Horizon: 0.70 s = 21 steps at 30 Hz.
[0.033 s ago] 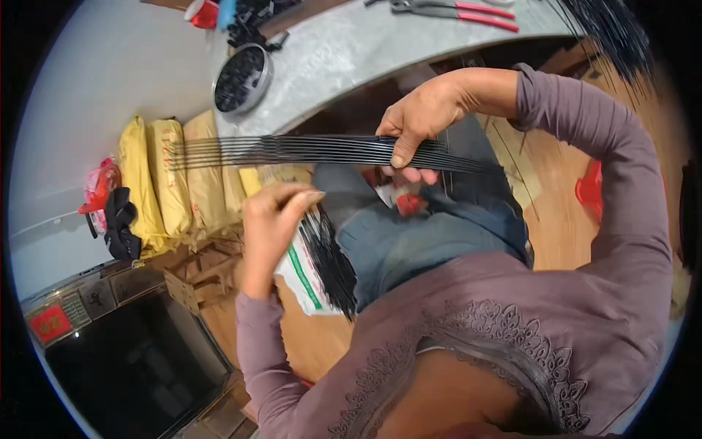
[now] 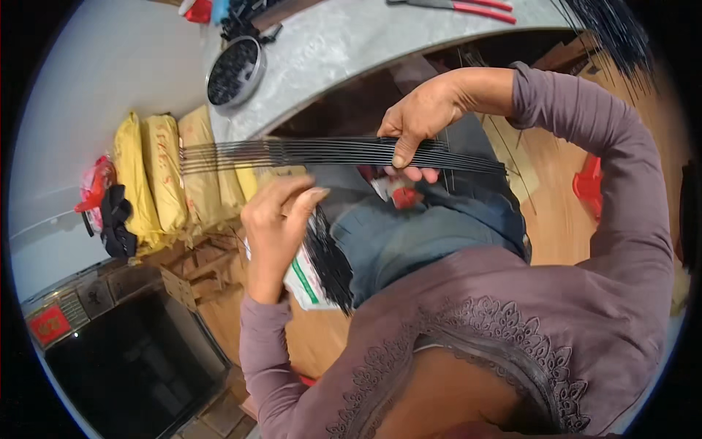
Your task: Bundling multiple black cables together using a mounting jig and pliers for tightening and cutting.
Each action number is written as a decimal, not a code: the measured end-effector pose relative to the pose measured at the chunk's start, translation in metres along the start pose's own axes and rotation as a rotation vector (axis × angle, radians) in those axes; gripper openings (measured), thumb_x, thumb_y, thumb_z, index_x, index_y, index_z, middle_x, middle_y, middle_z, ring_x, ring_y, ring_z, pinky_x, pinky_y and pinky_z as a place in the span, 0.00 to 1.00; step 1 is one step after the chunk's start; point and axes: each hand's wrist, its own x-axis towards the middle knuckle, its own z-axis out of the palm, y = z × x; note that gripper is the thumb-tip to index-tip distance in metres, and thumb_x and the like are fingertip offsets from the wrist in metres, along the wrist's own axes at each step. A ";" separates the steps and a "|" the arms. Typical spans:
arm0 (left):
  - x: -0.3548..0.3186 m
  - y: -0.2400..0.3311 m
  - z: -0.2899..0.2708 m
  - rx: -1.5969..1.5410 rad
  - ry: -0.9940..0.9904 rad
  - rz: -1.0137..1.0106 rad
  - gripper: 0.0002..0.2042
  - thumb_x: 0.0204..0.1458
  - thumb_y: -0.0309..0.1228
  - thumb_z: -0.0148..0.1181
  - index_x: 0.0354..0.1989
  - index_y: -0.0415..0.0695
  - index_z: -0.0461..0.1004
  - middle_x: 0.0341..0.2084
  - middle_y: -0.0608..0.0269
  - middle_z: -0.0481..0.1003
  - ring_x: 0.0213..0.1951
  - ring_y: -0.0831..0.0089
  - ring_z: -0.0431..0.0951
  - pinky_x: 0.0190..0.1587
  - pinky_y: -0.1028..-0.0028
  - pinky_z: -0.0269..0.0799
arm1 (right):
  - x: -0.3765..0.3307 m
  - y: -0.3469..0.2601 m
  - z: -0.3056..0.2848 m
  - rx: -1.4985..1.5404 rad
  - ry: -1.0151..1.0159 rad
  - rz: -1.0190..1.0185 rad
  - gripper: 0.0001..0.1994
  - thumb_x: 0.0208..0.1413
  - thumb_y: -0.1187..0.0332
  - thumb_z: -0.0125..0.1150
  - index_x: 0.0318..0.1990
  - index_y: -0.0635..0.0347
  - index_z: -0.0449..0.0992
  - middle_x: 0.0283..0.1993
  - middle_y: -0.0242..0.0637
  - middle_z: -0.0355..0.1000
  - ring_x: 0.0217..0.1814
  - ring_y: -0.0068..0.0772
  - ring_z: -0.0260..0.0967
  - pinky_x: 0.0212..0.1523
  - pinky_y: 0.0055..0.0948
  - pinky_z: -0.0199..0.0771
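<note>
Black, thin rods (image 2: pixel 322 152) form a flat bundle lying level across the middle of the view, held in the air above the person's lap and below the near edge of a grey worktop (image 2: pixel 351 51). The right hand (image 2: pixel 420 121) grips this bundle near its right end, thumb pressed on top and fingers curled underneath, closed firmly around it. The rods' left ends fan apart slightly and reach toward a row of yellow sacks (image 2: pixel 157 179).

The left hand (image 2: pixel 278 219) sits lower and nearer the body, fingers bent and pinched together around the top of a second, shorter bunch of black strands (image 2: pixel 329 260) that hangs down and splays out. Just behind that bunch is a white packet with a green stripe (image 2: pixel 303 282), which rests against the blue-jeaned lap; whether the hand also touches the packet cannot be told.

Both arms wear mauve sleeves with lace trim at the neckline.

On the worktop, near its left edge, stands a round metal tin (image 2: pixel 234 71) filled with small dark pieces. At the far right edge of the worktop lie red-handled pliers (image 2: pixel 468 7). The yellow sacks stand side by side below the worktop's left end, with a red and black bag (image 2: pixel 102 201) beside them. A wooden floor (image 2: pixel 556 219) shows to the right of the lap.
</note>
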 end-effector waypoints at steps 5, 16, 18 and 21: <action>0.016 0.040 0.046 -0.039 -0.230 0.218 0.21 0.45 0.42 0.66 0.42 0.38 0.75 0.28 0.56 0.78 0.29 0.56 0.78 0.33 0.64 0.72 | 0.035 0.040 0.029 0.010 -0.211 0.077 0.13 0.59 0.69 0.56 0.46 0.70 0.69 0.31 0.41 0.76 0.28 0.31 0.76 0.32 0.28 0.80; -0.040 -0.005 0.124 -1.346 -1.079 -0.637 0.15 0.58 0.39 0.55 0.32 0.37 0.73 0.17 0.64 0.70 0.16 0.76 0.69 0.21 0.77 0.66 | 0.017 0.008 0.027 -0.318 0.352 -0.391 0.21 0.59 0.54 0.56 0.44 0.66 0.75 0.33 0.36 0.74 0.36 0.25 0.72 0.39 0.25 0.73; -0.016 -0.021 0.106 -1.285 -0.973 -0.609 0.15 0.59 0.40 0.54 0.31 0.37 0.72 0.16 0.65 0.69 0.17 0.74 0.69 0.22 0.76 0.66 | -0.020 -0.011 0.034 -0.030 0.360 -0.600 0.21 0.60 0.54 0.53 0.47 0.67 0.73 0.36 0.41 0.75 0.38 0.31 0.75 0.41 0.27 0.77; 0.032 -0.032 0.052 -1.192 -0.657 -0.429 0.16 0.59 0.41 0.54 0.33 0.38 0.71 0.17 0.65 0.69 0.18 0.74 0.70 0.22 0.76 0.66 | -0.051 -0.022 0.053 0.024 -0.106 -0.692 0.21 0.61 0.57 0.55 0.48 0.70 0.72 0.38 0.45 0.76 0.40 0.32 0.76 0.41 0.31 0.78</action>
